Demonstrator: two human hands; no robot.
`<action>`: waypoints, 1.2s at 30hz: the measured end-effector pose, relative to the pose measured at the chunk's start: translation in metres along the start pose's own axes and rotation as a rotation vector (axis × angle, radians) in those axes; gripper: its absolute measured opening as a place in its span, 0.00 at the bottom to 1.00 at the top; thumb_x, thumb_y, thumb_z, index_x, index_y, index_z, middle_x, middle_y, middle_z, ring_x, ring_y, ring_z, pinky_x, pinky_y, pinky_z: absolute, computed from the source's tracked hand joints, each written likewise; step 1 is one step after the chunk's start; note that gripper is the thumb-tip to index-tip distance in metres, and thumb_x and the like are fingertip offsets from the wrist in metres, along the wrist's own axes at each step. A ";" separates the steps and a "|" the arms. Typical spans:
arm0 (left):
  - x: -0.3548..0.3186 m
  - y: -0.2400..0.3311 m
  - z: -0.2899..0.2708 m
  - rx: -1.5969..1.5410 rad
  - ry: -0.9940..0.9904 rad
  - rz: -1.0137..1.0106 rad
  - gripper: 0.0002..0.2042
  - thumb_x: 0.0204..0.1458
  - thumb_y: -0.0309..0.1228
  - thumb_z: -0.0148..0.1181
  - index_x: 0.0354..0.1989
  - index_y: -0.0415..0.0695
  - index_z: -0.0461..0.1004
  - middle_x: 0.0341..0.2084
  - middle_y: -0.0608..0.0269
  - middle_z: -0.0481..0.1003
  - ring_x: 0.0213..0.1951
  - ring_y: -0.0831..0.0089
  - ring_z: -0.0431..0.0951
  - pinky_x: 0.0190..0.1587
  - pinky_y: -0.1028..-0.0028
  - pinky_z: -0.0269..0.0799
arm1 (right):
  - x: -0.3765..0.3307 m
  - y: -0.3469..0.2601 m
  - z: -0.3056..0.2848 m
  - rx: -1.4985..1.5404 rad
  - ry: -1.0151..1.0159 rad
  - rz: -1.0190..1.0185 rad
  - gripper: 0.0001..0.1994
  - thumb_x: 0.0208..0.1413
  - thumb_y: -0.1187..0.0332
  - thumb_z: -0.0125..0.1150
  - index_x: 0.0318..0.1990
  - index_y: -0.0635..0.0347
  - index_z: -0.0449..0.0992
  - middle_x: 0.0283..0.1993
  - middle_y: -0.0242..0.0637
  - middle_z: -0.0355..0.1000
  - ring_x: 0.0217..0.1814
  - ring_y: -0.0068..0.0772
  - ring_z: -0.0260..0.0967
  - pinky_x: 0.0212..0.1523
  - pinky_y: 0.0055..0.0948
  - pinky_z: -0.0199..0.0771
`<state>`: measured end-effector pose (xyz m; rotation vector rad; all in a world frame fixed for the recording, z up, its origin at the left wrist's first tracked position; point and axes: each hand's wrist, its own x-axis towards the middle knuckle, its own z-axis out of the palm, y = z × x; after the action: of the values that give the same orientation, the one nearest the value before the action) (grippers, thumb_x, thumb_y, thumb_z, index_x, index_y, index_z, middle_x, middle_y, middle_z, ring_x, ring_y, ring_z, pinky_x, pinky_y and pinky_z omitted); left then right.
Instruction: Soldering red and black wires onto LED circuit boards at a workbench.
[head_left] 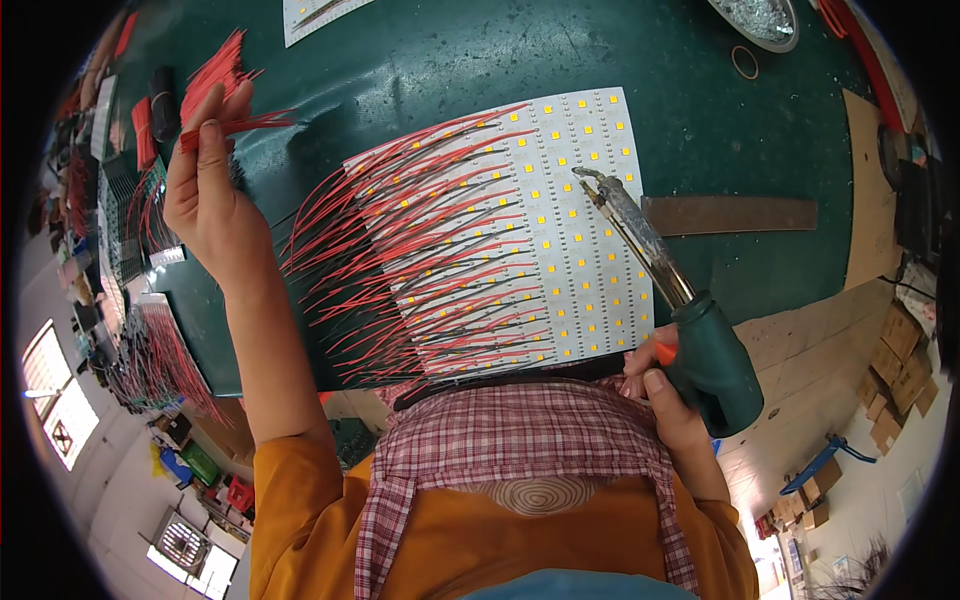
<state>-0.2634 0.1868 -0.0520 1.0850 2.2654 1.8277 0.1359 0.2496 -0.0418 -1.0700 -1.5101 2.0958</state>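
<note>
A white LED board (590,230) with rows of yellow chips lies in front of me on the green table. Red and black wires (430,240) run across it and hang past its left edge in a dense fringe. Off to the left, my left hand (212,185) is raised with thumb and fingers closed on several short red wires (250,123). My right hand (672,392) grips the green handle of a soldering iron (715,365) at the board's lower right corner. The iron's bent tip is over the right part of the board; whether it touches cannot be made out.
Behind my left hand lies a pile of red wires (222,68), beside a black bundle (162,95). A flat brown bar (730,216) lies right of the board. Farther back are a rubber band (744,62) and a metal bowl (790,40). Another wired board (170,345) sits at left.
</note>
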 end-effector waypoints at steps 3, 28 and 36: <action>0.003 0.000 -0.001 0.004 0.002 -0.017 0.14 0.65 0.29 0.48 0.50 0.31 0.75 0.43 0.48 0.80 0.47 0.69 0.78 0.57 0.71 0.68 | 0.001 -0.002 0.002 0.016 0.025 0.025 0.21 0.57 0.81 0.54 0.59 0.65 0.66 0.37 0.39 0.73 0.33 0.19 0.66 0.36 0.22 0.70; 0.001 -0.015 -0.009 -0.116 0.120 -0.026 0.10 0.63 0.26 0.53 0.45 0.31 0.75 0.42 0.46 0.80 0.45 0.66 0.81 0.55 0.72 0.71 | -0.002 0.000 0.003 0.036 0.055 0.018 0.19 0.58 0.79 0.55 0.57 0.65 0.67 0.37 0.40 0.72 0.32 0.19 0.66 0.35 0.22 0.70; -0.008 -0.012 -0.009 -0.110 0.201 -0.092 0.10 0.61 0.26 0.56 0.44 0.32 0.77 0.40 0.47 0.81 0.46 0.66 0.80 0.55 0.71 0.70 | -0.002 -0.001 0.004 0.006 0.020 0.029 0.20 0.58 0.79 0.56 0.58 0.65 0.66 0.37 0.40 0.72 0.31 0.19 0.66 0.35 0.22 0.70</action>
<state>-0.2677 0.1740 -0.0628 0.8002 2.2408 2.0795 0.1338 0.2459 -0.0395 -1.1133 -1.4872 2.1012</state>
